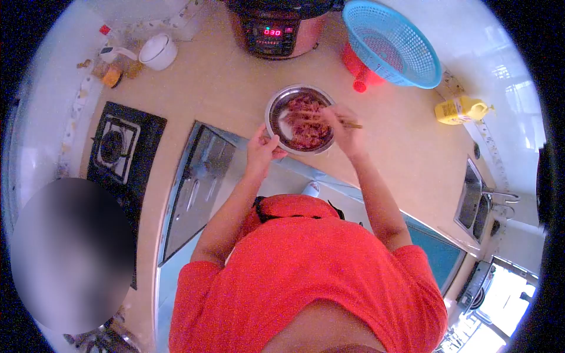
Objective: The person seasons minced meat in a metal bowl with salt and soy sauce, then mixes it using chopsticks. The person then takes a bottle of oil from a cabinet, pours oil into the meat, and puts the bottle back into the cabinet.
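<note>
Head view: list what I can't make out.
Head view: grip of the right hand on the thin brown utensil, blurred.
Head view: floor of the round silver metal bowl, mostly hidden under red meaty mixture.
Head view: top of the dark round electric cooker, cut off by upper edge.

We are holding a round, shiny metal bowl (275, 96) at the front edge of the counter (229, 88). Reddish chopped meat (310, 134) is covering much of its inside; our brownish chopsticks (354, 125) are slanting across, blurred.

left fingers (273, 143) on metal bowl (269, 117) of meat (310, 129)
</note>
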`<action>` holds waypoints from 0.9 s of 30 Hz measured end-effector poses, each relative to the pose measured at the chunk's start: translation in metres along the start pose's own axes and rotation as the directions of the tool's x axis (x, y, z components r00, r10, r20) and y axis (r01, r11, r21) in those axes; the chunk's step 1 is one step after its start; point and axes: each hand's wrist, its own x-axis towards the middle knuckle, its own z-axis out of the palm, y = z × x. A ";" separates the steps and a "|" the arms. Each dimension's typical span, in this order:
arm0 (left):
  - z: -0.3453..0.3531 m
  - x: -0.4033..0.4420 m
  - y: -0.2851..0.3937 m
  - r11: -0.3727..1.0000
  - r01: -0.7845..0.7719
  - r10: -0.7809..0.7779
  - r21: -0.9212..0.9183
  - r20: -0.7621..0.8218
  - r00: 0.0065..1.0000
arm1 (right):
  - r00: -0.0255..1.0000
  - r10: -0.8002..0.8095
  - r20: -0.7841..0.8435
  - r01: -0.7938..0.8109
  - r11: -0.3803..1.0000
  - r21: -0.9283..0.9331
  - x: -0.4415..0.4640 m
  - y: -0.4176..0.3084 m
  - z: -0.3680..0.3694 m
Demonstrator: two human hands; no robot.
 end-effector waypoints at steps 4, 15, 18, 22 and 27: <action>0.001 0.001 -0.001 1.000 -0.016 0.016 -0.004 -0.012 1.000 | 0.987 -0.031 -0.157 0.019 0.997 -0.075 0.010 -0.009 -0.037; -0.001 0.001 -0.002 1.000 0.010 -0.011 0.028 0.022 1.000 | 0.988 0.124 0.089 -0.128 0.991 0.035 -0.010 -0.033 -0.030; 0.000 0.001 -0.003 1.000 0.005 -0.005 0.017 0.009 1.000 | 0.967 0.220 0.129 -0.236 0.964 0.122 -0.007 -0.044 -0.045; -0.001 -0.001 -0.001 1.000 0.000 -0.001 0.018 0.028 1.000 | 0.992 0.128 -0.001 -0.128 0.991 -0.050 0.002 0.020 -0.023; 0.001 0.001 0.000 0.999 -0.006 0.005 0.044 0.015 1.000 | 0.987 0.028 -0.156 -0.033 0.999 -0.026 0.016 -0.017 -0.044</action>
